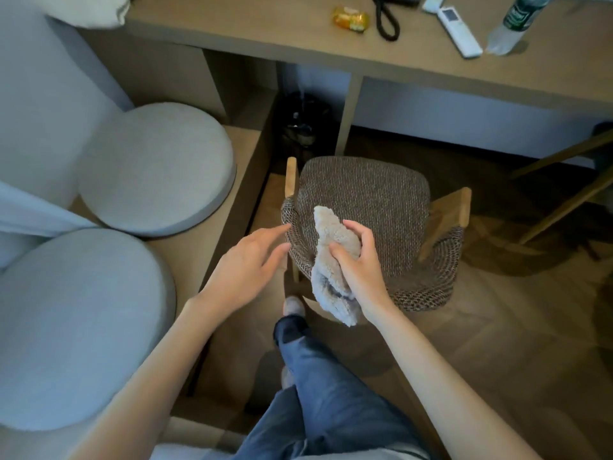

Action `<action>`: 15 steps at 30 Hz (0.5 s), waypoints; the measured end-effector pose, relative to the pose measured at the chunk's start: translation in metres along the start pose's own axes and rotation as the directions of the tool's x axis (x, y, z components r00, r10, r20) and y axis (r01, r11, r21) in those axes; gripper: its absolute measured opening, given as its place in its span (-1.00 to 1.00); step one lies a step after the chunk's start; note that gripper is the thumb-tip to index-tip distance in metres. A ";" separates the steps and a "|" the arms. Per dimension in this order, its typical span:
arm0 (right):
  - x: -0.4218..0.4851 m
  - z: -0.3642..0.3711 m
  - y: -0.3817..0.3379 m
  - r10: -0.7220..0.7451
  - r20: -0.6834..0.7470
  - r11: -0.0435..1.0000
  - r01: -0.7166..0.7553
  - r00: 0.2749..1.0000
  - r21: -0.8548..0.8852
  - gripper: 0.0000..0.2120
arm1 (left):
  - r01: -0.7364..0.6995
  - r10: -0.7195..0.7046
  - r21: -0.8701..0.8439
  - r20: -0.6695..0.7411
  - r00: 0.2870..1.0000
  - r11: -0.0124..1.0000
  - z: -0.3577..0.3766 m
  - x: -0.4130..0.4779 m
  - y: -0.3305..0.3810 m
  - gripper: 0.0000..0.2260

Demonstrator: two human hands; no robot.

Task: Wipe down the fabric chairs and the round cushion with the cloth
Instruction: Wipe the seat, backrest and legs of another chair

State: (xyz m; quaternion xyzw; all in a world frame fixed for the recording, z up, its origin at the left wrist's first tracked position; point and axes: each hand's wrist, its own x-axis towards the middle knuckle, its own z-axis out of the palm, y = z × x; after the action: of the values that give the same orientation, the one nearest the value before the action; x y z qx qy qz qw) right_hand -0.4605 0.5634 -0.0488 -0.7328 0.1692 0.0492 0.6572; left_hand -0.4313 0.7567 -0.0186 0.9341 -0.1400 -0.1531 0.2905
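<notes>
Right hand [358, 260]: you grip the cloth [333, 260] above the chair [374, 207] seat.
Left hand [245, 260]: fingers spread, empty, by the chair's left edge.

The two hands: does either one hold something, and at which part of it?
The right hand holds the cloth around its middle; both ends stick out of the grip. The left hand holds nothing.

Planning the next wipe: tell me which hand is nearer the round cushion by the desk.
Left. The left hand hovers open right of that cushion; the right hand, gripping the cloth, is farther right over the chair.
</notes>
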 end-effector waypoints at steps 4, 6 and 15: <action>0.056 0.027 -0.017 0.035 -0.019 0.999 -0.035 0.999 0.021 -0.62 | 0.055 -0.049 -0.083 0.075 0.996 0.995 -0.015 0.053 -0.018 -0.63; 0.081 0.037 -0.026 0.054 -0.028 0.998 -0.053 0.998 0.035 -0.60 | 0.066 -0.056 -0.096 0.109 0.992 0.993 -0.023 0.078 -0.024 -0.63; 0.149 0.050 -0.024 0.132 -0.157 0.991 -0.131 0.979 0.021 -0.64 | -0.046 0.052 -0.032 0.227 0.972 0.998 -0.033 0.178 -0.045 -0.64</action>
State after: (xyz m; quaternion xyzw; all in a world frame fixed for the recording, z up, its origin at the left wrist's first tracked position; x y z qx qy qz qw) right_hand -0.3056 0.5871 -0.0761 -0.7182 0.2690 0.0336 0.6409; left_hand -0.2485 0.7466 -0.0553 0.9027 -0.1935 -0.2539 0.2886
